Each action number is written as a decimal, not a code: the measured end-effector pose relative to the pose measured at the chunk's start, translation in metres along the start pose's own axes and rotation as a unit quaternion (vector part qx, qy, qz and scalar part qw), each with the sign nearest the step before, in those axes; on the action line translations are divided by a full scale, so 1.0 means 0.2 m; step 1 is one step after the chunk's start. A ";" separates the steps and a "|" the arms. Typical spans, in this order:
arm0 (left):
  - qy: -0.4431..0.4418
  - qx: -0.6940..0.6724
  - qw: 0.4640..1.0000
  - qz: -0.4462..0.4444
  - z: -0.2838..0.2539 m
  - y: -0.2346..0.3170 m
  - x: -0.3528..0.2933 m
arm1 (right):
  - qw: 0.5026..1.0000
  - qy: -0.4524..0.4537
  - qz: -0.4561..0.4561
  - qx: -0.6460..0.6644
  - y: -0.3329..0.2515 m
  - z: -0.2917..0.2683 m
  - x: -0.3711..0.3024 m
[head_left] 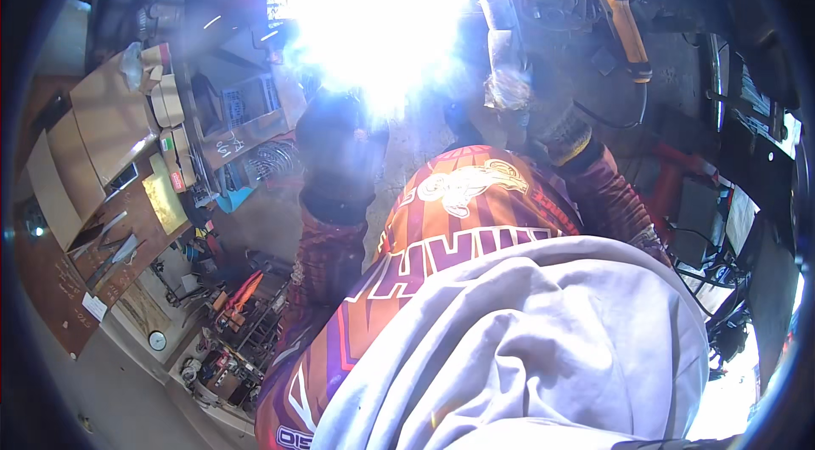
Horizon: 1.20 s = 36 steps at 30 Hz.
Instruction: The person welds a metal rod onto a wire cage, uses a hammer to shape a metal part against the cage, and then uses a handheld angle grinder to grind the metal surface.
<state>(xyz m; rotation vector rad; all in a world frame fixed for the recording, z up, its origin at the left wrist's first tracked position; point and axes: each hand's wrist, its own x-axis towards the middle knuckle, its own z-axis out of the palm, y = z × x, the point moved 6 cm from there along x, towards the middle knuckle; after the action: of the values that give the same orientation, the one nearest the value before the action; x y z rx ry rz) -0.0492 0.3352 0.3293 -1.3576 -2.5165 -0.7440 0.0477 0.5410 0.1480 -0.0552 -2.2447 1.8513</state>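
Note:
A blinding white-blue glare [373,0], like a welding arc, fills the top centre and throws a few sparks to its left. Right below it is my left hand [335,132] in a dark glove; its fingers are lost in the glare, so what it holds is hidden. My right hand [560,132], in a worn glove, is right of centre beside a pale, jointed bar-like piece [499,25] with a crumpled lower end. Shadow hides that hand's fingers, and whether it grips the piece cannot be made out.
An orange-brown long-handled tool [624,17] with a cable lies at upper right. Cardboard boxes [106,127] stand on a brown bench [51,297] at left, with blades or flat tools near them. A cluttered tool rack [246,323] is at lower left. Red equipment [671,187] stands at right.

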 end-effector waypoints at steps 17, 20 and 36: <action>-0.007 0.028 0.983 -0.182 0.04 -0.05 0.04 | 0.863 0.082 0.250 0.431 -0.05 0.04 0.02; -0.012 0.004 0.976 -0.217 0.05 -0.08 0.01 | 0.987 0.032 0.134 0.082 -0.13 -0.02 0.01; -0.014 0.071 0.985 -0.158 0.03 -0.03 0.04 | 0.975 0.024 0.190 0.114 -0.07 0.03 -0.01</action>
<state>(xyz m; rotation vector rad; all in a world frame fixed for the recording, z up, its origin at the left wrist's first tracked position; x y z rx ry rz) -0.0583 0.3415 0.3247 -0.9408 -2.7824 -0.5873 0.0493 0.5332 0.1599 -0.5182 -2.0830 2.2576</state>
